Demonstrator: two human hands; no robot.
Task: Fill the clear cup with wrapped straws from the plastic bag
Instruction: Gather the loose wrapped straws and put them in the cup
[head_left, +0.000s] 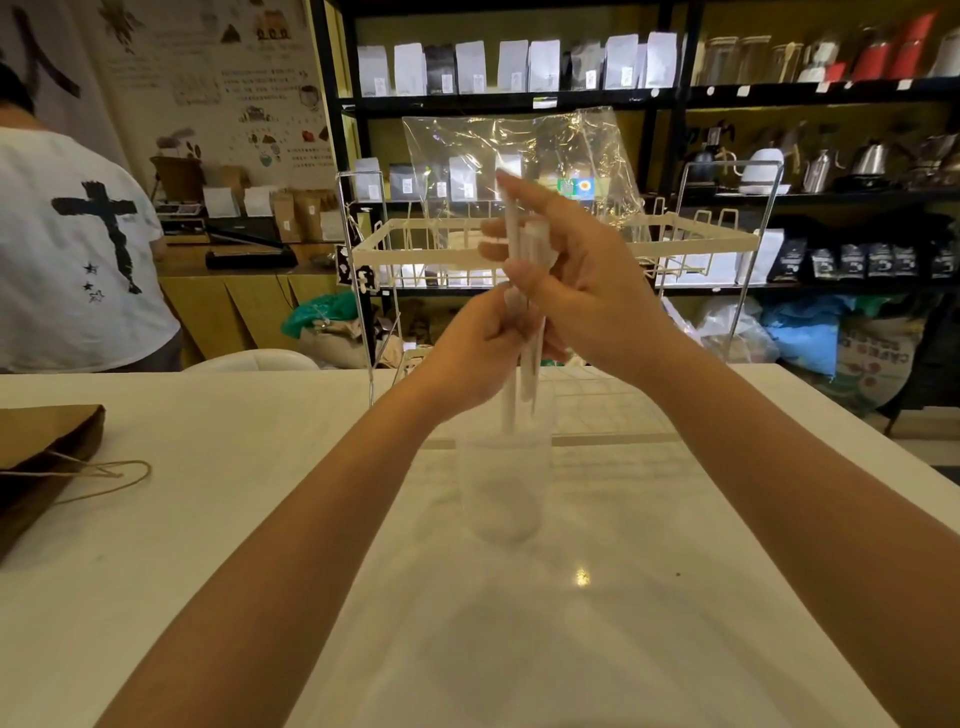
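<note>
A clear cup (503, 488) stands upright on the white table (208, 519), in the middle of my view. Directly above it I hold a small bunch of white wrapped straws (511, 405) nearly vertical, their lower ends just over the cup's rim. My left hand (475, 353) is closed around the straws' lower half. My right hand (587, 291) sits higher and pinches the straws' upper part together with the crinkled clear plastic bag (519, 145), which stands up behind my fingers. The straws' tops lie against the bag, and my hands hide their middle.
A brown paper bag (41, 452) with a twine handle lies at the table's left edge. Behind the table stands a white wire rack (426, 249). A person in a white T-shirt (67, 249) stands at far left. Dark shelves (727, 98) of pouches and kettles fill the background.
</note>
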